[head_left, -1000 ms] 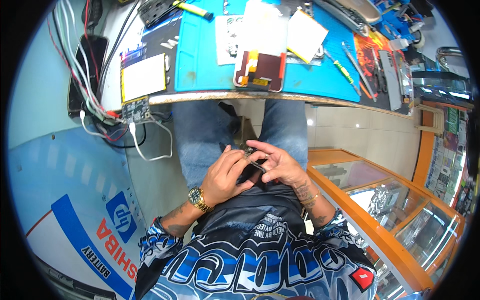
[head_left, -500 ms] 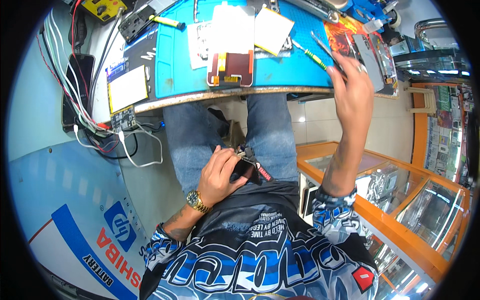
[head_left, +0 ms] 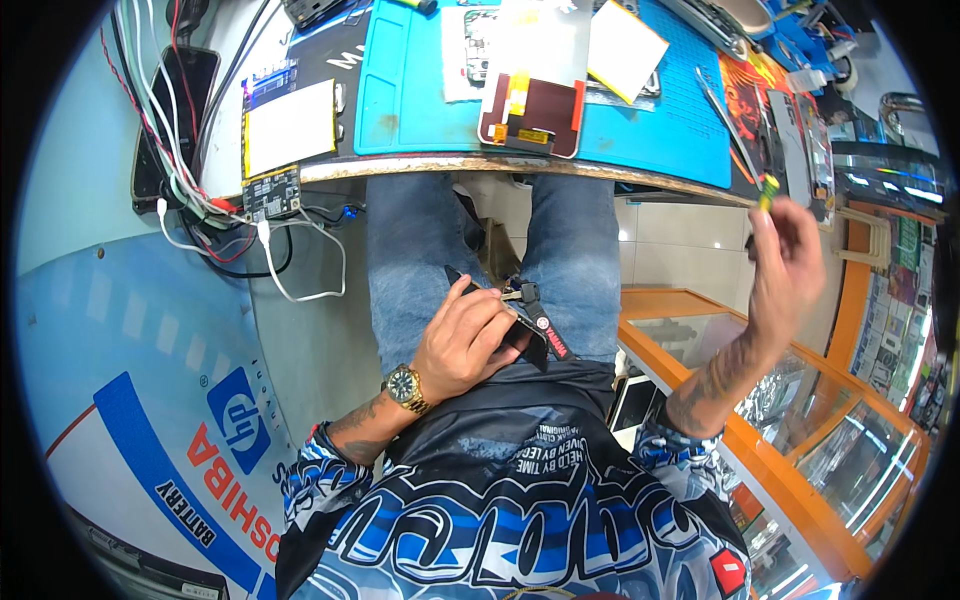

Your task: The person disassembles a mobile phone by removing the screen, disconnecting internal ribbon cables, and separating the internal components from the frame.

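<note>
My left hand [head_left: 465, 335] is closed around a dark flat phone [head_left: 530, 342] above my lap. A key [head_left: 523, 292] on a black and red strap [head_left: 551, 335] lies against it, over my thigh. Past the bench's right front corner, my right hand [head_left: 785, 250] is closed on a screwdriver with a yellow-green handle [head_left: 768, 190]; its lower part is hidden by my fingers. Metal tweezers [head_left: 728, 112] lie on the right end of the blue mat [head_left: 400, 110], a little beyond that hand.
On the mat lie a phone screen panel [head_left: 540, 85] with brown flex and a white battery-like pad [head_left: 628, 50]. Another white pad [head_left: 290, 128] sits at the left beside a circuit board [head_left: 272, 193] with cables. An orange-framed glass case [head_left: 780, 440] stands at my right.
My right hand has taken the screwdriver off the mat and moved right and toward me. The view has shifted left. My left hand still holds the phone, now tilted differently.
</note>
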### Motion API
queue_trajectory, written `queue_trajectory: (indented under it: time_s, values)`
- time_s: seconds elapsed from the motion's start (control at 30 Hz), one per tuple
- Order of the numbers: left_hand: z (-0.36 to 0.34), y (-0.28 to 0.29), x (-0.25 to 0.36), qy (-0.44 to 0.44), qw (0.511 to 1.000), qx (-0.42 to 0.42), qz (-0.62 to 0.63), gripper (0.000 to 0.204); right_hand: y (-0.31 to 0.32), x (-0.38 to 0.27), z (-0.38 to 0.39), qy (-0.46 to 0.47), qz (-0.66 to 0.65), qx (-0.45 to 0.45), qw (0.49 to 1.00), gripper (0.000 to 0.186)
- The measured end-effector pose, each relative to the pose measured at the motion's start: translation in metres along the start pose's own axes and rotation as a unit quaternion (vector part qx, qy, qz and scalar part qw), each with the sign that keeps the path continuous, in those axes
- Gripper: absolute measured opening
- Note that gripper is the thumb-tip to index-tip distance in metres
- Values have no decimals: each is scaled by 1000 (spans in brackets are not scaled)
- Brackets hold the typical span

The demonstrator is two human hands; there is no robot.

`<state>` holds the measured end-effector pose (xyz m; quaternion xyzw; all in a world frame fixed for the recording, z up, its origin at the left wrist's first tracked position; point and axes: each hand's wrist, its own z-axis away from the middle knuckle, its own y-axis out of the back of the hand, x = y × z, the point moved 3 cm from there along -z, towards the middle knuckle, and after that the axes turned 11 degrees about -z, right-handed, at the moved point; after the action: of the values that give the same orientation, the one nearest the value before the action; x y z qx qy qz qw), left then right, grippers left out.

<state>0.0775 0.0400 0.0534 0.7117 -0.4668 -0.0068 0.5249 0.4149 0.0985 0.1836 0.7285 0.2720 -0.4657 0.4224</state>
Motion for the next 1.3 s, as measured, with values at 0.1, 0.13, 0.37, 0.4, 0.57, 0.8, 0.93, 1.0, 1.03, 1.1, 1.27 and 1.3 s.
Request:
queue_trajectory:
  time_s: [0.1, 0.13, 0.37, 0.4, 0.57, 0.8, 0.93, 1.0, 1.03, 1.1, 1.27, 1.3]
  values:
    - [4, -5, -2, 12, 1000, -5, -11, 59, -28, -23, 43, -80, -201, -48, 975, 30]
    - [3, -8, -3, 13, 1000, -4, -10, 59, -38, -22, 58, -108, -251, -95, 957, 30]
    - [-8, -11, 3, 32, 999, 8, -23, 60, -75, 7, 126, -60, -248, -240, 937, 16]
    - [-8, -11, 3, 32, 999, 4, -23, 60, -76, 7, 130, -50, -245, -243, 937, 16]
    - [-7, -11, 3, 35, 999, -9, -12, 53, -82, 9, 134, 38, -165, -262, 950, 19]
    - [-7, -9, 3, 31, 999, -22, -4, 54, -86, 5, 133, 97, -103, -293, 946, 22]
    - [-7, -8, 2, 25, 999, -32, -6, 58, -88, -6, 130, 135, -50, -332, 932, 21]
    - [-5, -9, 2, 23, 999, -29, -9, 60, -91, -9, 126, 122, -45, -335, 933, 19]
    - [-3, -11, 2, 23, 999, -26, -10, 60, -92, -11, 125, 115, -42, -335, 934, 18]
    - [-2, -11, 3, 28, 999, -21, -9, 61, -89, -4, 123, -23, -63, -325, 943, 13]
    - [-2, -9, 4, 34, 999, -24, -15, 60, -97, 11, 126, -271, -225, -231, 907, 9]
    - [-3, -8, 5, 26, 999, -20, -25, 63, -99, 14, 124, -289, -240, -226, 899, 9]
